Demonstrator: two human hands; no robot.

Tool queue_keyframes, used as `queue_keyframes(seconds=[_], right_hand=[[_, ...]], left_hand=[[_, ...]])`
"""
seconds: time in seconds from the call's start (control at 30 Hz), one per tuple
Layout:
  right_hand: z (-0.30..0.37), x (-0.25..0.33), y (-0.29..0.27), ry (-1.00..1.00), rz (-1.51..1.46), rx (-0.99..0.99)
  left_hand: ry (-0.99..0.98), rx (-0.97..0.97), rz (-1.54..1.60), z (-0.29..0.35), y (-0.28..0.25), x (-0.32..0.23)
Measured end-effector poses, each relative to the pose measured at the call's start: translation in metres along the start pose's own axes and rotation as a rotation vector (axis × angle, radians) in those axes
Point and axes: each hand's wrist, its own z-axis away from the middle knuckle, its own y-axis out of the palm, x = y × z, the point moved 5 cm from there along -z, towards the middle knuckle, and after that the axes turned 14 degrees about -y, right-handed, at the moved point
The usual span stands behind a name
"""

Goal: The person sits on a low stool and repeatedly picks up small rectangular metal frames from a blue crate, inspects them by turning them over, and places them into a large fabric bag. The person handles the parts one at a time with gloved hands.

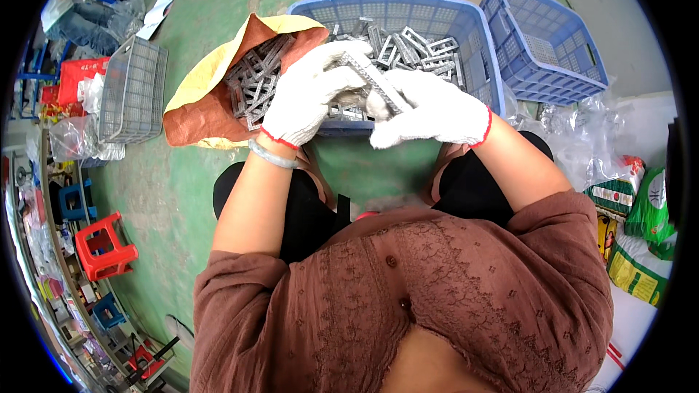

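Between my two gloved hands is a grey rectangular metal frame (376, 83), tilted, its upper end toward the left. My left hand (309, 91), in a white knit glove, is closed on the upper end. My right hand (435, 108), gloved the same way, closes round the lower end; some of its fingertips are hidden behind the part. Beneath the hands stands a blue plastic crate (496, 94) with many similar frames (419, 49) in it. At its left, an open woven sack (195, 105), yellow outside and orange inside, holds more frames (256, 80).
A second blue crate (546, 76) stands at the right, beside clear plastic bags (582, 135) and green bags (655, 204). On the left are a grey crate (131, 94), a red stool (105, 247) and cluttered shelving (62, 247). Another person's legs (87, 29) show at the upper left.
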Motion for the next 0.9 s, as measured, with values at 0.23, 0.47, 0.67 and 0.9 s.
queue_keyframes(seconds=[0.23, 0.47, 0.67, 0.9], right_hand=[[0.000, 0.001, 0.000, -0.109, -0.320, -0.007], [0.001, -0.005, -0.006, -0.116, -0.458, -0.101], [-0.001, -0.005, -0.011, -0.145, -0.409, -0.139], [-0.001, -0.005, -0.017, -0.154, -0.388, -0.200]], left_hand=[[0.045, 0.001, 0.266, -0.004, -0.013, 0.001], [0.074, -0.005, 0.308, -0.004, -0.014, 0.002], [0.096, -0.029, 0.316, -0.002, -0.015, 0.000], [0.116, -0.040, 0.343, -0.002, -0.018, 0.000]])
